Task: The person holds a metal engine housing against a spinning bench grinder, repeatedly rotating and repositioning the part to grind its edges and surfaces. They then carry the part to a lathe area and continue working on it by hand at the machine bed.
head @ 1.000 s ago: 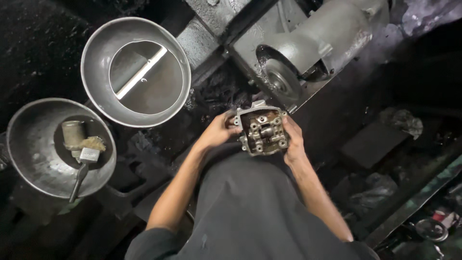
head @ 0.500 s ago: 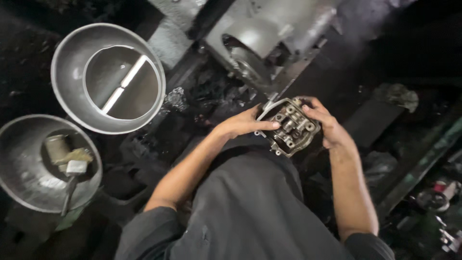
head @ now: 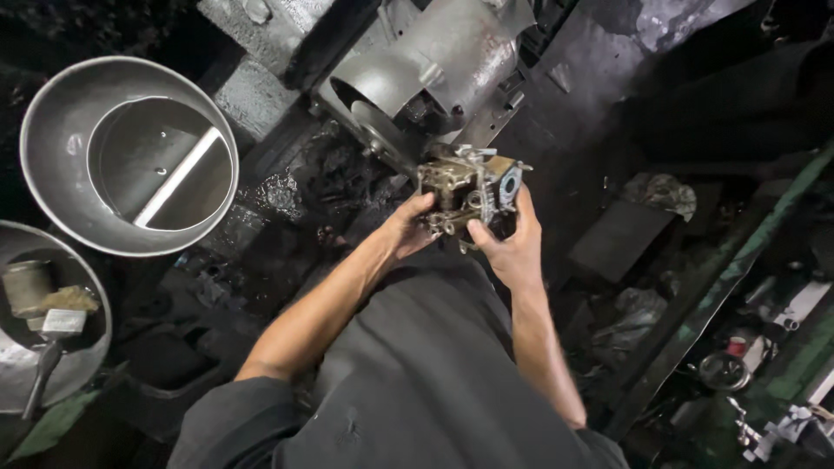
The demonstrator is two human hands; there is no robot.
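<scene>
Landmark: a small grimy metal engine part with valves and springs (head: 467,193), held up over the lap at mid-frame.
Grey metal engine housing (head: 434,69): seen just above the engine part, on the dirty black floor (head: 599,113); a round opening is turned toward the part.
Large round steel basin (head: 129,155): placed well to the left of the engine part; a flat bright strip is laid across its inside.
Second round steel basin (head: 52,326): set lower left of the engine part, cut by the frame edge; a small dull cylinder (head: 26,287) and a brush-like tool (head: 54,334) are kept in it.
Dark grey trousers (head: 417,382): stretched directly below the engine part.
Left hand (head: 410,227): pressed against the lower left side of the engine part, fingers curled around it, closed in a grip.
Right hand (head: 511,245): wrapped around the lower right side of the engine part, thumb laid on its face, fingers closed behind it.
Engine part's place: carried between both hands, clear of the floor, just below the housing.
Small clutter (head: 738,365): scattered far to the lower right of the engine part; too small to be told apart.
</scene>
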